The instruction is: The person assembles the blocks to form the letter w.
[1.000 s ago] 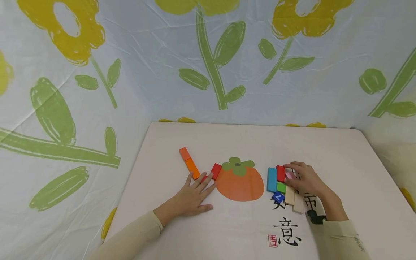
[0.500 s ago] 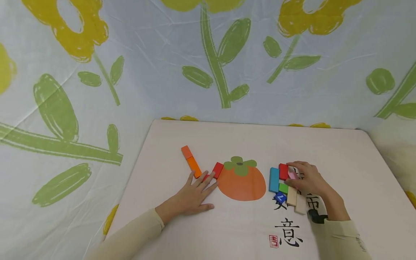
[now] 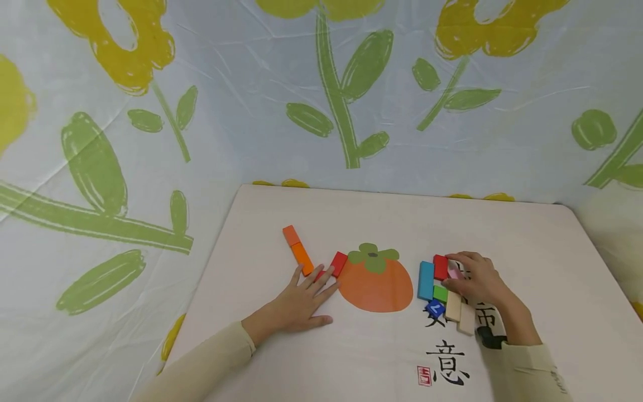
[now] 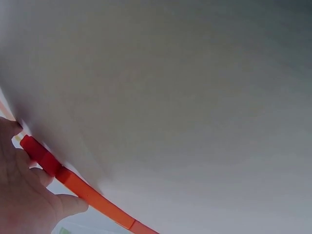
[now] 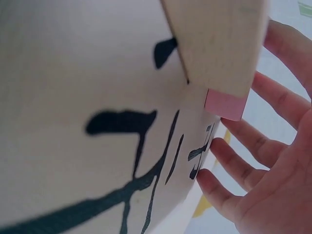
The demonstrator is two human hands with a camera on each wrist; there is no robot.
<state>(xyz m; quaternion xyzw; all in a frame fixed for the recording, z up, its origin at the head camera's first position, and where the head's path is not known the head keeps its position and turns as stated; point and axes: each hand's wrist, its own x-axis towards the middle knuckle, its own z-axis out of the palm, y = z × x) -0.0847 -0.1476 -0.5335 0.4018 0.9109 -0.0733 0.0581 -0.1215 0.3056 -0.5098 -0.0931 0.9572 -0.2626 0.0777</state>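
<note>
My left hand lies spread with straight fingers in the head view. Its fingertips touch two red blocks, one being the upper red block, and the near end of an orange block. Those blocks meet end to end in the left wrist view. My right hand bends over a cluster, thumb and index finger at opposite ends of a red block. A pink block lies beneath that hand. Around it are a blue block, a green block, a dark blue cube and two wooden blocks.
A second orange block continues the left-hand row toward the back. The tablecloth carries a printed persimmon between the hands and black characters at the right. A flower-printed curtain rises behind the table.
The head view has shifted slightly, so everything sits a little further right in it. Both hands and the blocks keep their places on the table.
</note>
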